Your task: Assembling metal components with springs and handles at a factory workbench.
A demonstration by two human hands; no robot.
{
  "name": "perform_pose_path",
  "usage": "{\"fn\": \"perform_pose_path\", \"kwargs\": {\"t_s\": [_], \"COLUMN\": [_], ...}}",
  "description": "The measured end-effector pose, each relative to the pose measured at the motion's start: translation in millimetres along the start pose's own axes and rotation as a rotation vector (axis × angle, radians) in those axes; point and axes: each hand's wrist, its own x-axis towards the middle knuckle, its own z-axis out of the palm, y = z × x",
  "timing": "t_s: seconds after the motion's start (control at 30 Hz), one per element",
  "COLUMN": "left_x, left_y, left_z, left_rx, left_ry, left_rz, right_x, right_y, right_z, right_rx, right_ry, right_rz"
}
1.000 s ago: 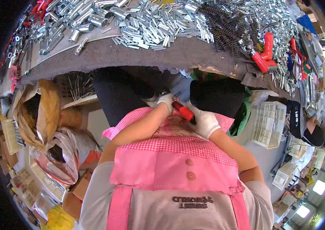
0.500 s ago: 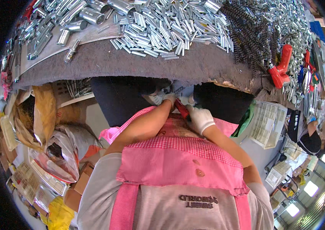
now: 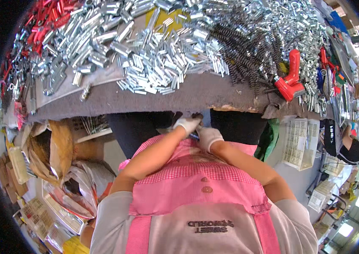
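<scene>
Between my knees, below the edge of the cloth-covered bench (image 3: pixel 171 97), my left hand (image 3: pixel 188 123) and my right hand (image 3: pixel 209 138) work close together in white gloves. Both have their fingers curled inward. A small dark piece shows between them, but gloves and blur hide what it is. Past the bench edge lie short shiny metal tubes (image 3: pixel 158 70) in a loose heap, with dark coil springs (image 3: pixel 245 46) to their right. A red pistol-shaped handle (image 3: pixel 290 78) rests near the right part of the edge.
Wider metal sleeves (image 3: pixel 99 38) and red parts (image 3: pixel 46 25) cover the bench's far left. Open sacks (image 3: pixel 82 186) stand on the floor to my left. To my right are a white plastic crate (image 3: pixel 300 144) and, farther off, another person (image 3: pixel 351 146).
My view has shifted, showing more of the bench's far side. The red-handled thing seen between my hands earlier no longer shows there. My right hand has moved closer to my left.
</scene>
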Motion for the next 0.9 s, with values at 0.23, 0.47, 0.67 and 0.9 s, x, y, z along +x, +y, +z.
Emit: {"fn": "perform_pose_path", "kwargs": {"t_s": [0.23, 0.47, 0.67, 0.9], "left_x": [25, 32, 17, 52], "left_y": [-33, -41, 2, -80], "left_z": [49, 49, 19, 75], "left_rx": [0.14, 0.381, 0.289, 0.412], "left_ry": [0.351, 0.038, 0.178, 0.37], "left_rz": [-0.337, -0.375, -0.355, -0.218], "right_x": [39, 34, 38, 40], "right_y": [3, 8, 20, 8], "right_z": [57, 14, 25, 40], "right_rx": [0.241, 0.16, 0.117, 0.254], "right_ry": [0.154, -0.064, 0.016, 0.103], "right_rz": [0.125, -0.058, -0.11, -0.037]}}
